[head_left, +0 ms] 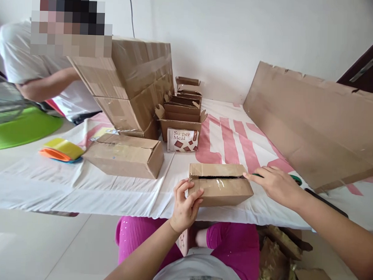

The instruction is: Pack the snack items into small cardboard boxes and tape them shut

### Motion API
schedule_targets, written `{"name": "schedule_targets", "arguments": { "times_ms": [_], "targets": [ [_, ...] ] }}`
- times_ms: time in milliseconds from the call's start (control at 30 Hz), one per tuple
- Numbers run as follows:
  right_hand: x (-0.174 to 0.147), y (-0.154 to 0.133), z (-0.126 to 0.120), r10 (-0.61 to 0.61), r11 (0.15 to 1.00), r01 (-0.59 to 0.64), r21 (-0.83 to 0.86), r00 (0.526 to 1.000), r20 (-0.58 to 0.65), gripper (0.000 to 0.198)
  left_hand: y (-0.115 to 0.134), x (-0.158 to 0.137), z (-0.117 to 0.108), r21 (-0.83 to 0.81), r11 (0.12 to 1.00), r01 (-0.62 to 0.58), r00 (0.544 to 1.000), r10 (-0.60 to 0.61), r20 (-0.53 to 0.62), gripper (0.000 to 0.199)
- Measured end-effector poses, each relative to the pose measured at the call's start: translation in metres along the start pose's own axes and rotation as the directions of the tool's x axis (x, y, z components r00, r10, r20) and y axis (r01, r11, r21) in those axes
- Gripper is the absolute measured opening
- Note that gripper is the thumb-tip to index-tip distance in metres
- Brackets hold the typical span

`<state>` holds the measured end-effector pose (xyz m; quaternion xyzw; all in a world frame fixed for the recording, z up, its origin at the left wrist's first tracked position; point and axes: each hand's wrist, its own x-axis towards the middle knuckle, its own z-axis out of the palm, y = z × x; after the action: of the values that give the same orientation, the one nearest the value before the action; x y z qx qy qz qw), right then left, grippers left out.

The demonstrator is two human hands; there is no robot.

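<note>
A small closed cardboard box (219, 192) lies near the table's front edge, with a dark gap between its top flaps and shiny clear tape on top. My left hand (184, 203) grips its left end, thumb and fingers on the top and side. At the box's right corner, the fingertips of my right hand (278, 184) touch the end of the gap, its fingers curled together. What they pinch, if anything, is too small to make out. A green ring-shaped thing (296, 179) shows behind that hand, partly covered.
Left stands another closed box (125, 154), beside folded yellow and orange pieces (62, 149). Behind it are stacked large cartons (139, 77) and a row of open boxes, the front one labelled (183, 140). A cardboard sheet (315, 124) leans right. A person (45, 69) sits far left.
</note>
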<state>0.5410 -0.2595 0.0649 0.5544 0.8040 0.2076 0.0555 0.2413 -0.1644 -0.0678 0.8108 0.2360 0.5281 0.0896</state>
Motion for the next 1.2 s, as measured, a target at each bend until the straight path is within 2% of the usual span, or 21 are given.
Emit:
{"name": "schedule_targets", "arguments": {
  "times_ms": [100,167,233,300,400,467,533,633,667,733,767,800,833,900,933,967,1033,1100,1167,1200],
  "targets": [
    [-0.012,0.001,0.004,0.101,0.991,-0.101,0.089,0.995,0.008,0.058,0.0,0.0,0.0,-0.009,1.0,0.001,1.0,-0.001,0.005,0.029],
    [-0.019,0.002,0.013,0.205,0.951,-0.201,0.233,0.979,0.005,0.052,0.001,0.001,-0.001,-0.018,1.0,0.023,1.0,-0.023,0.006,0.03],
    [-0.028,0.004,0.03,0.34,0.861,-0.314,0.401,0.94,0.006,0.048,0.003,0.003,-0.002,-0.03,0.998,0.062,0.998,-0.062,0.021,0.032],
    [-0.04,0.005,0.056,0.467,0.748,-0.423,0.511,0.883,0.048,0.049,0.005,0.003,-0.004,-0.062,0.992,0.112,0.993,-0.11,0.035,0.037],
    [-0.059,0.003,0.103,0.55,0.652,-0.563,0.508,0.812,0.194,0.047,0.007,0.002,-0.005,-0.145,0.969,0.198,0.98,-0.196,0.027,0.052],
    [-0.068,-0.001,0.129,0.55,0.648,-0.607,0.46,0.791,0.268,0.044,0.008,0.0,-0.006,-0.177,0.957,0.23,0.971,-0.237,-0.018,0.055],
    [-0.069,-0.004,0.142,0.543,0.664,-0.611,0.432,0.79,0.283,0.04,0.009,-0.001,-0.007,-0.194,0.956,0.22,0.967,-0.24,-0.087,0.051],
    [-0.058,-0.005,0.13,0.581,0.651,-0.589,0.479,0.793,0.185,0.032,0.01,0.001,-0.01,-0.214,0.962,0.171,0.97,-0.202,-0.132,0.036],
    [-0.053,-0.007,0.119,0.614,0.62,-0.576,0.533,0.779,0.127,0.03,0.01,0.002,-0.011,-0.218,0.966,0.138,0.979,-0.167,-0.119,0.027],
    [-0.041,-0.014,0.088,0.695,0.519,-0.522,0.676,0.719,0.022,0.029,0.011,0.004,-0.012,-0.231,0.97,0.072,0.991,-0.095,-0.089,0.009],
    [-0.035,-0.021,0.07,0.718,0.475,-0.477,0.739,0.696,-0.012,0.029,0.011,0.004,-0.012,-0.244,0.969,0.048,0.993,-0.072,-0.089,0.006],
    [-0.029,-0.029,0.054,0.707,0.459,-0.42,0.783,0.706,-0.037,0.028,0.011,0.004,-0.011,-0.261,0.965,0.039,0.992,-0.068,-0.102,0.007],
    [-0.023,-0.039,0.039,0.651,0.492,-0.342,0.801,0.755,-0.077,0.029,0.011,0.002,-0.009,-0.278,0.959,0.047,0.989,-0.085,-0.125,0.007],
    [-0.01,-0.062,0.02,0.411,0.65,-0.18,0.739,0.901,-0.142,0.035,0.01,-0.002,-0.006,-0.311,0.947,0.081,0.979,-0.134,-0.152,0.003],
    [-0.004,-0.074,0.016,0.278,0.742,-0.104,0.663,0.947,-0.162,0.043,0.01,-0.005,-0.005,-0.323,0.941,0.097,0.976,-0.153,-0.152,0.004],
    [0.003,-0.085,0.016,0.177,0.823,-0.046,0.567,0.968,-0.178,0.049,0.009,-0.008,-0.005,-0.334,0.936,0.111,0.976,-0.166,-0.141,0.009],
    [0.013,-0.104,0.024,0.11,0.928,-0.014,0.372,0.965,-0.238,0.05,0.006,-0.016,-0.006,-0.36,0.925,0.123,0.981,-0.167,-0.094,0.025],
    [0.02,-0.116,0.036,0.145,0.968,-0.064,0.242,0.932,-0.331,0.039,0.001,-0.025,-0.007,-0.409,0.902,0.137,0.984,-0.172,-0.05,0.036],
    [0.023,-0.122,0.045,0.188,0.978,-0.133,0.163,0.902,-0.39,0.031,-0.004,-0.034,-0.007,-0.434,0.868,0.243,0.96,-0.281,-0.025,0.034],
    [0.024,-0.124,0.047,0.201,0.978,-0.159,0.135,0.89,-0.41,0.029,-0.007,-0.037,-0.006,-0.429,0.843,0.325,0.93,-0.366,-0.015,0.03]
  ]
}}
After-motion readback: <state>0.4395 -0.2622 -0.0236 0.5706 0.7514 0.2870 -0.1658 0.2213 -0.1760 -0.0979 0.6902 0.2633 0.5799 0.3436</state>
